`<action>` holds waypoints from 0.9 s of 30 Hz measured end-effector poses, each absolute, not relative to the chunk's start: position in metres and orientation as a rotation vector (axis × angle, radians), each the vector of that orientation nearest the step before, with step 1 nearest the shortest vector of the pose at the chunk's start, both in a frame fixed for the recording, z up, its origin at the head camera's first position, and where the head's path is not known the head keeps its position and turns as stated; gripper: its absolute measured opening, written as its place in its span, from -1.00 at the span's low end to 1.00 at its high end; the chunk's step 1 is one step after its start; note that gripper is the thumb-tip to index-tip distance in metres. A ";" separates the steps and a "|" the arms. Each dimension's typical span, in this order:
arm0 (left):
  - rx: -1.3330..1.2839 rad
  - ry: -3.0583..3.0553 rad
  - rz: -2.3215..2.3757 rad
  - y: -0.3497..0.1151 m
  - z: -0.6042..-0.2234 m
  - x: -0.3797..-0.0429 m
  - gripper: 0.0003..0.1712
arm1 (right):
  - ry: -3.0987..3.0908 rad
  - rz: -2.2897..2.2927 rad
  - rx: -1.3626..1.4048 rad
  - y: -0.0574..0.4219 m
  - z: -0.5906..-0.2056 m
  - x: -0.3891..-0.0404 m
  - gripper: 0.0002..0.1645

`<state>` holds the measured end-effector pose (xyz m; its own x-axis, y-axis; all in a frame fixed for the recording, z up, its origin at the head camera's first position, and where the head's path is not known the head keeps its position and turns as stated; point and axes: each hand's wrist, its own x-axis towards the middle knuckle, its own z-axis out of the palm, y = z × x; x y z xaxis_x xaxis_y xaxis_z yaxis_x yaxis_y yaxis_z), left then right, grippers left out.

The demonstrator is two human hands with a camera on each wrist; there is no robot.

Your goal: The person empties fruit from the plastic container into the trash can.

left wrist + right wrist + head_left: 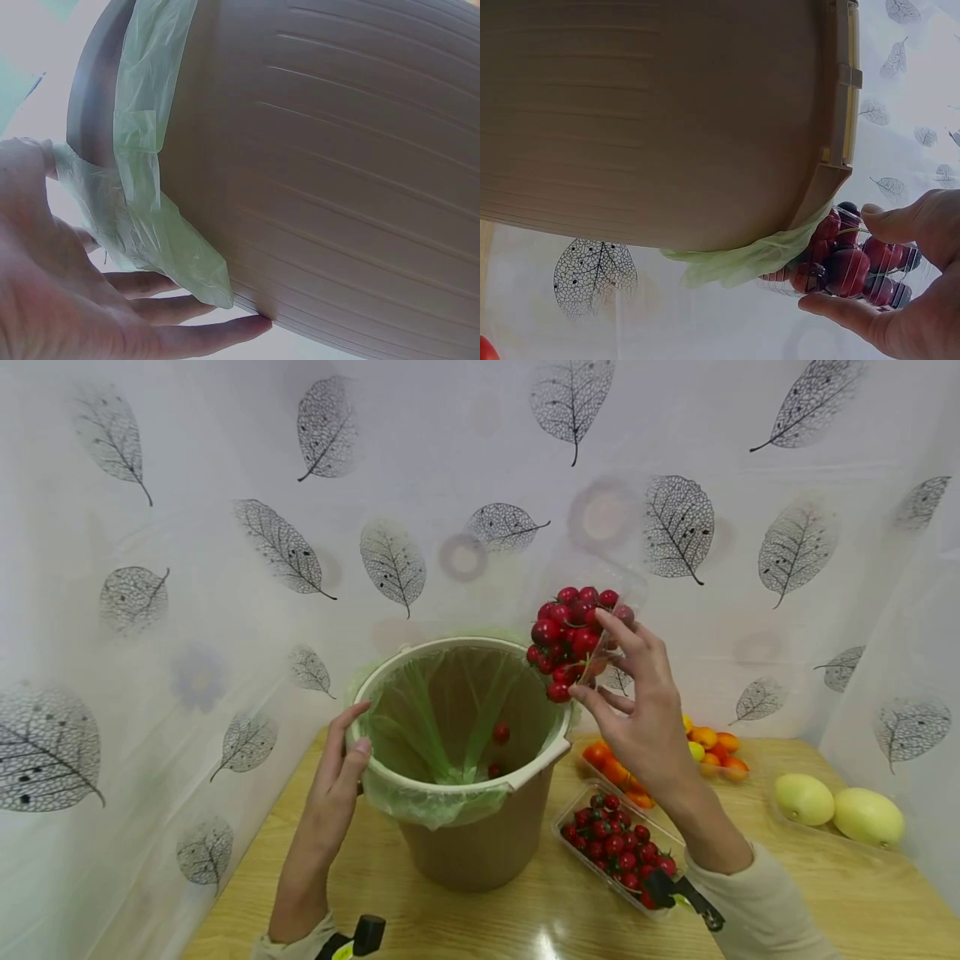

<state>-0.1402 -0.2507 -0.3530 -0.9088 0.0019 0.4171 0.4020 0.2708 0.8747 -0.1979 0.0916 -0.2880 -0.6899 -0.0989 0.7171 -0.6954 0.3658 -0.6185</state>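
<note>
Head view: the right hand [647, 714] pinches a clear box [847, 271] of cherry tomatoes [562, 631], tilted above the bin's [480, 852] right rim; the left hand [330, 777] holds its left rim. Probably light, flexible, slick-walled, with bruisable fruit: best gripped by opposite sides.

The head view looks forward-down at the bin [474, 852] both wrist views show close-up.

Curtained-off nook here: leaf-print curtain [450, 435] on 3 sides, wood-grain tabletop [442, 922] w/in. Home or studio, can't tell.
</note>
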 end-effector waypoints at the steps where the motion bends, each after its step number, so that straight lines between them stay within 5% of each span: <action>1: -0.365 -2.215 -1.677 -0.251 -0.353 -0.140 -0.44 | -2.052 1.323 0.681 0.091 -0.288 -0.198 0.02; 27: -0.339 -2.213 -1.684 -0.251 -0.354 -0.142 -0.43 | -2.068 1.164 0.713 0.082 -0.287 -0.195 -0.03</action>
